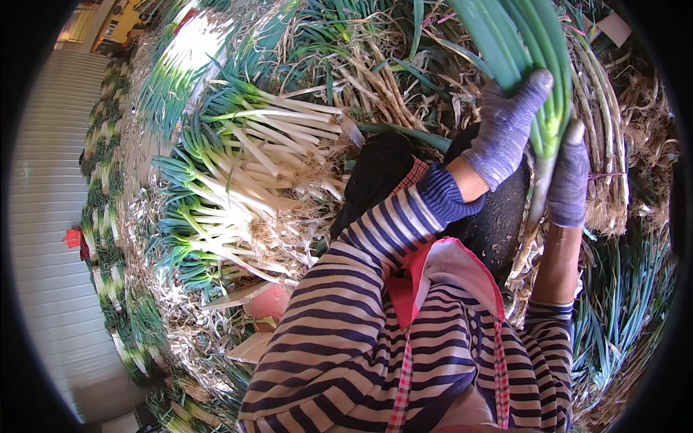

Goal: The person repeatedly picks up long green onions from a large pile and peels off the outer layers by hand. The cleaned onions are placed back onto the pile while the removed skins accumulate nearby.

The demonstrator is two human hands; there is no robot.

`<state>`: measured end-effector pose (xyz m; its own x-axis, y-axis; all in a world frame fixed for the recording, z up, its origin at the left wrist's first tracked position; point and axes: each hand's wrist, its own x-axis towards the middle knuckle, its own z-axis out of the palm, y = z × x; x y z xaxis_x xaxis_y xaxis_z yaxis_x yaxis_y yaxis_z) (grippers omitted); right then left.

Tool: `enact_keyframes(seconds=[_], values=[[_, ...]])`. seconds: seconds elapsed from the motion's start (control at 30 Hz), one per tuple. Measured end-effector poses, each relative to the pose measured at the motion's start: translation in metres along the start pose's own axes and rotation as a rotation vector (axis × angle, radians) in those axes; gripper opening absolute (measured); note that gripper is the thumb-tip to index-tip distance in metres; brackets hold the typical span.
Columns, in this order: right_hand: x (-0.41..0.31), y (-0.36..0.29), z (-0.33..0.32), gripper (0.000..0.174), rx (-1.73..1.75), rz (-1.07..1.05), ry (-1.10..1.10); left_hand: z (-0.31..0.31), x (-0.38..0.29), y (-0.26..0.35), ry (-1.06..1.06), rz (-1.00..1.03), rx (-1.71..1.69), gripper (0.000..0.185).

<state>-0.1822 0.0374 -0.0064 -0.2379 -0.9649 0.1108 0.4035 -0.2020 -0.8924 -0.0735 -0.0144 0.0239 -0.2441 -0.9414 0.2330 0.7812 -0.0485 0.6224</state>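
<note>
My left hand (503, 127), in a purple-grey knit glove, grips a large green onion by its broad green leaves (520, 43), the thumb pressed across them. Its pale stalk (541, 178) slants down towards my lap, and the brownish root end is low beside my dark trouser leg. On the stalk's right side is my right hand (568, 176), gloved alike, with its thumb pointing up along the leaf base. The fingers of that hand are mostly hidden behind the stalk. Left of my knees lies a pile of green onions with clean white stalks (254, 162).
Unpeeled green onions with brown stalks (379, 81) lie ahead among dry leaves. A tied bundle (606, 151) is at the right, with more green leaves (622, 314) below it. Peeled scraps (200, 335) cover the ground at left, near rows of bundles (108, 216) along a ribbed metal wall (48, 216).
</note>
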Motion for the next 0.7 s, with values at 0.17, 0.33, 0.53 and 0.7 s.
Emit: enact_keyframes(seconds=[0.17, 0.33, 0.53, 0.7], values=[[-0.007, 0.010, 0.027, 0.050, 0.008, 0.027, 0.147, -0.019, -0.006, 0.002, 0.128, -0.015, 0.146, 0.032], [-0.019, 0.030, 0.004, 0.039, 0.050, -0.010, 0.243, -0.034, -0.007, -0.005, 0.139, -0.197, 0.026, 0.048], [-0.128, 0.078, -0.150, 0.037, -0.513, 0.121, 0.408, -0.057, 0.041, 0.059, 0.247, -0.131, -0.034, 0.055], [-0.190, 0.043, -0.233, 0.040, -1.495, 0.727, 0.236, -0.079, 0.084, 0.072, -0.422, -0.380, -0.588, 0.045]])
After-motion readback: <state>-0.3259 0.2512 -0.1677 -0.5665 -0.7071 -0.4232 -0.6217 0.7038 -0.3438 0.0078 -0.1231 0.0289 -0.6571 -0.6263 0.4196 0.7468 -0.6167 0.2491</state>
